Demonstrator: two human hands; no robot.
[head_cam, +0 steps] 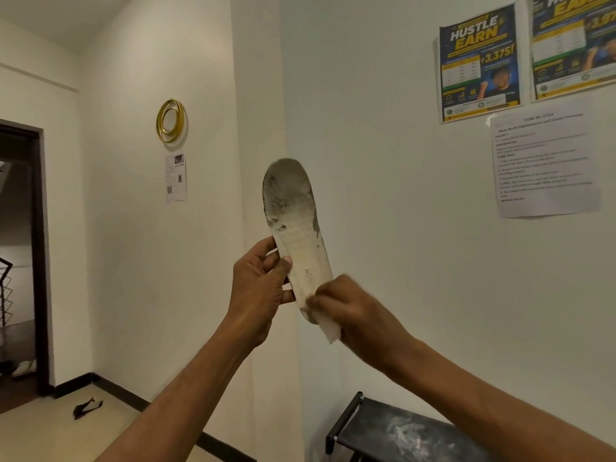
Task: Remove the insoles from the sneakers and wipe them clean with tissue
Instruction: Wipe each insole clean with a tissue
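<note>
A worn white insole [295, 225] is held upright in front of the wall, its toe end up and stained grey. My left hand [258, 288] grips the insole's left edge near the heel, thumb across its face. My right hand [353, 311] presses a folded white tissue [328, 328] against the heel end of the insole. The hand looks slightly blurred. No sneakers show in this view.
A black shoe rack [393, 428] with a dusty top stands below my right arm. Posters and a printed sheet [543, 165] hang on the wall at right. A dark doorway [20, 255] opens at left, and a small dark object [87, 407] lies on the floor.
</note>
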